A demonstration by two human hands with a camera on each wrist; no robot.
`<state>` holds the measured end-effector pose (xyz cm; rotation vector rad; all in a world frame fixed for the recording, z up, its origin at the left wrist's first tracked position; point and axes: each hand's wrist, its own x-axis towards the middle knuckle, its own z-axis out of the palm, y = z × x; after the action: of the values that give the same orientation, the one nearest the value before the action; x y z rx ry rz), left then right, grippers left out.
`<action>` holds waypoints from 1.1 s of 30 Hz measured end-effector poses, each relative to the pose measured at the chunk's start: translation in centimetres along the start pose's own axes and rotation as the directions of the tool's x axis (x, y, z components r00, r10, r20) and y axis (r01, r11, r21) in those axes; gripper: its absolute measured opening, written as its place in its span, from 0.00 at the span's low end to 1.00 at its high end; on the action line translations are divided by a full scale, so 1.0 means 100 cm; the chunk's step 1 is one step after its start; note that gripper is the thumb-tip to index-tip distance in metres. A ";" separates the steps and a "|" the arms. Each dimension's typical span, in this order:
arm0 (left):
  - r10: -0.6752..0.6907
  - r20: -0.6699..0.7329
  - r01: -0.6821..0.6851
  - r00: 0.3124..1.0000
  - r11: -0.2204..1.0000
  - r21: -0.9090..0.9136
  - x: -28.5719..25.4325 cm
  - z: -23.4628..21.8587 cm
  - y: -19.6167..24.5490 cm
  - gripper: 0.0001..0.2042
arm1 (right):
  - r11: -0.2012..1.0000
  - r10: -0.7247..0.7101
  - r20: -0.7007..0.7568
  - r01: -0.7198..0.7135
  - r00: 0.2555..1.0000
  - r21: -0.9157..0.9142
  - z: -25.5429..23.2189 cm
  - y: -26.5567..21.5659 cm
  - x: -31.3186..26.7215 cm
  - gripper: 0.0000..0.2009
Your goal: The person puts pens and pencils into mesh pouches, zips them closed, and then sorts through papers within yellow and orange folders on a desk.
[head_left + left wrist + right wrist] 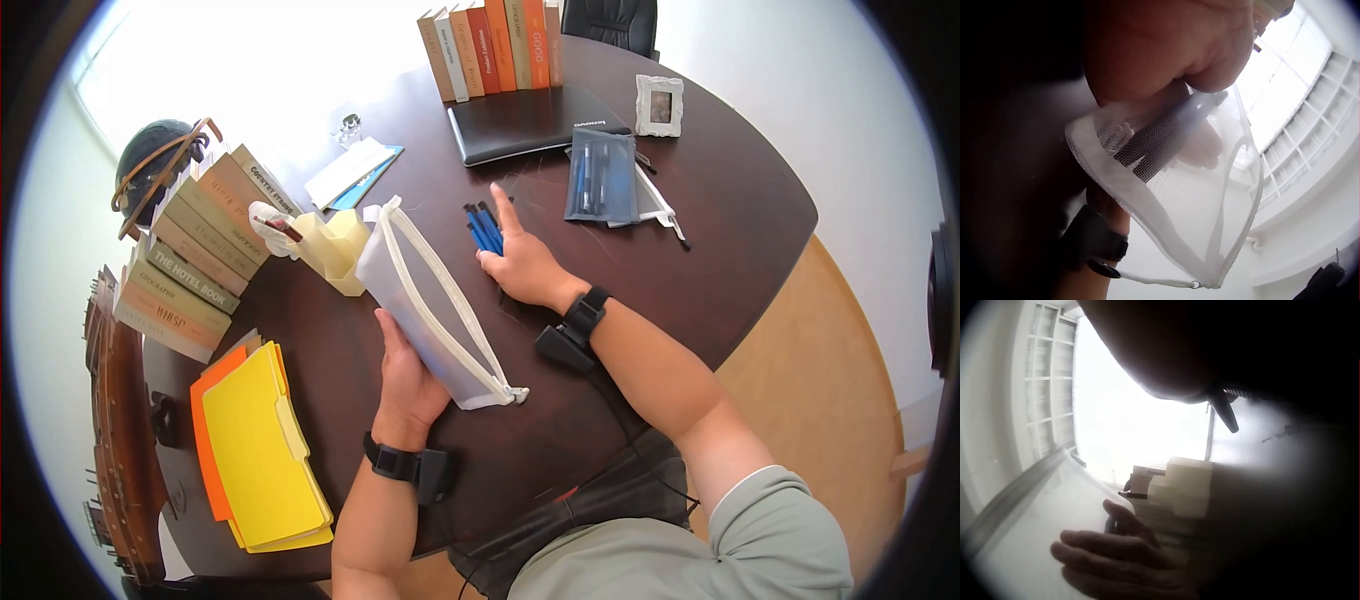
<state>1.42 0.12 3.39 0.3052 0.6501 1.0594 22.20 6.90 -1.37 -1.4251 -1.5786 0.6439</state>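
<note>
A white zip pouch [415, 305] with translucent mesh is tilted, its zip side parted. My left hand [410, 385] holds it from below and the left, thumb along the side. In the right wrist view the left hand [1116, 556] lies against the pouch [1035, 531]. Several blue pens [484, 230] with dark ends are gripped in my right hand [528, 265], its index finger pointing away, just right of the pouch. In the left wrist view the left hand [1172, 50] is above the pouch [1191, 200]; the grip is partly hidden.
Beyond the hands are a closed laptop [530, 125], upright books [495, 50], a picture frame [659, 106] and a dark blue pouch [601, 175] with pens. Leftward stand a cream pen holder [335, 250] and more books [200, 250]; yellow folders [255, 455] lie nearer.
</note>
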 end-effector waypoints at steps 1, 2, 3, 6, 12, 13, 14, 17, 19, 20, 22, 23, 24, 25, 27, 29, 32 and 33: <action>0.007 0.006 -0.007 1.000 1.000 0.007 0.001 -0.002 0.000 0.23 | 0.982 0.056 0.031 -0.060 0.998 0.180 -0.005 -0.005 0.000 0.50; 0.015 0.011 -0.015 1.000 1.000 0.015 0.003 -0.004 -0.001 0.23 | 0.928 0.104 0.072 -0.123 0.992 0.353 -0.010 -0.011 0.000 0.51; 0.023 0.014 -0.023 1.000 0.999 0.021 0.004 -0.006 -0.001 0.23 | 0.905 0.127 0.068 -0.143 0.990 0.400 -0.014 -0.014 0.000 0.52; 0.039 -0.013 -0.038 0.999 0.999 0.036 0.006 -0.005 -0.001 0.23 | 0.829 0.197 0.090 -0.215 0.976 0.517 -0.018 -0.021 0.001 0.55; 0.014 0.100 -0.016 0.995 1.000 0.026 0.017 -0.025 -0.001 0.30 | 0.583 0.225 0.046 -0.172 0.973 0.794 -0.023 -0.028 0.009 0.55; 0.010 0.155 -0.010 0.988 1.000 0.004 0.021 -0.034 0.000 0.31 | 0.527 0.219 0.023 -0.138 0.975 0.838 -0.024 -0.031 0.009 0.55; 0.004 0.211 0.000 0.977 1.000 -0.019 0.026 -0.044 0.000 0.32 | 0.533 0.236 0.026 -0.151 0.972 0.832 -0.022 -0.033 0.008 0.53; 0.008 0.158 -0.016 0.987 0.998 0.053 0.026 -0.041 -0.001 0.32 | 0.389 0.110 -0.021 -0.024 0.994 0.921 -0.036 -0.049 0.003 0.52; 0.012 0.119 -0.021 0.993 0.997 0.070 0.025 -0.037 -0.001 0.31 | 0.369 0.104 -0.034 -0.007 0.994 0.929 -0.039 -0.059 -0.006 0.49; 0.017 0.118 -0.025 0.993 0.997 0.071 0.026 -0.040 -0.002 0.31 | 0.347 0.100 -0.036 -0.001 0.994 0.938 -0.039 -0.064 -0.011 0.48; 0.025 0.119 -0.034 0.993 0.997 0.074 0.029 -0.045 -0.002 0.30 | 0.349 0.071 -0.036 0.009 0.997 0.937 -0.037 -0.071 -0.019 0.45; 0.030 0.107 -0.038 0.994 0.996 0.075 0.029 -0.045 -0.003 0.30 | 0.383 0.040 -0.020 0.003 0.999 0.924 -0.036 -0.074 -0.022 0.44; 0.036 0.095 -0.044 0.995 0.996 0.076 0.028 -0.042 -0.003 0.29 | 0.417 0.008 -0.003 0.000 1.000 0.909 -0.035 -0.078 -0.025 0.44; 0.043 0.083 -0.050 0.996 0.996 0.077 0.028 -0.040 -0.003 0.29 | 0.450 -0.024 0.015 -0.002 1.000 0.893 -0.035 -0.082 -0.029 0.44; 0.034 0.105 -0.044 0.994 0.995 0.091 0.029 -0.045 -0.003 0.29 | 0.522 -0.029 0.023 -0.005 0.999 0.853 -0.035 -0.086 -0.034 0.43; 0.029 0.106 -0.040 0.994 0.995 0.096 0.028 -0.049 -0.002 0.29 | 0.580 -0.035 0.014 0.009 0.999 0.815 -0.036 -0.089 -0.037 0.42; 0.030 0.088 -0.039 0.996 0.995 0.093 0.030 -0.049 -0.003 0.29 | 0.620 -0.022 0.036 -0.014 0.999 0.784 -0.036 -0.088 -0.036 0.42; 0.033 0.084 -0.041 0.996 0.995 0.095 0.030 -0.050 -0.003 0.29 | 0.629 -0.023 0.041 -0.018 0.999 0.777 -0.036 -0.087 -0.036 0.42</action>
<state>-0.53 2.28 -1.68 0.4444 0.6245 1.0473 20.74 0.99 6.70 -0.7325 -1.0834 1.1929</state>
